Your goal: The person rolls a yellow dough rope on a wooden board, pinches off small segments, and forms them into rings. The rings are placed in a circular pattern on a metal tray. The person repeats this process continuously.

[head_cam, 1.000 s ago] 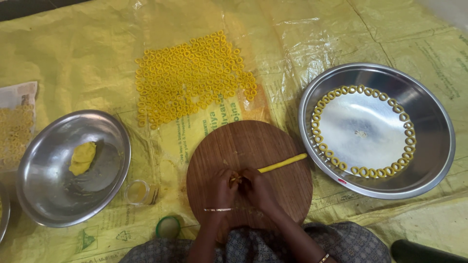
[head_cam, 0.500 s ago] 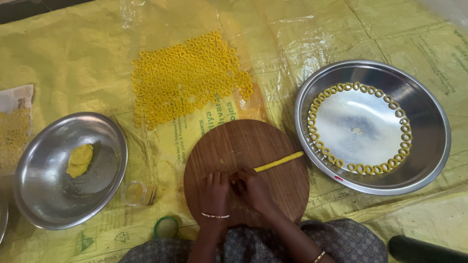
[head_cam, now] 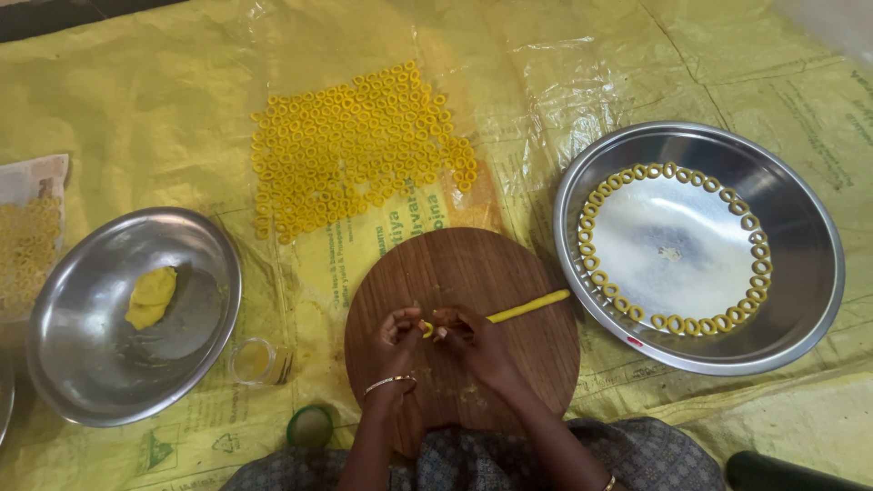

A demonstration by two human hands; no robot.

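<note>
I see a thin yellow dough rope (head_cam: 527,307) lying on the round wooden board (head_cam: 509,382), running from the middle of the board up toward its right edge; it is smooth, pencil-slim and slightly tilted. Its near end curls into a small loop between my fingertips. My left hand (head_cam: 397,335) and right hand (head_cam: 468,338) meet at the board's centre, fingers drawn together and pinched on that curled end of the rope; thumbs and forefingers touch the dough, the other fingers folded in. A thin bangle sits on the left wrist. Right of the board stands a wide steel plate (head_cam: 800,300) with dough rings (head_cam: 673,325) laid in a single line round its flat bottom, just inside the wall. Beyond the board, a dense patch of the same loose rings (head_cam: 355,145) is spread on the yellow plastic sheet (head_cam: 145,100). Left of the board, a steel bowl (head_cam: 91,382) holds a lump of yellow dough (head_cam: 150,297). A small glass jar (head_cam: 259,361) lies beside the bowl, a green lid (head_cam: 310,425) near it.
</note>
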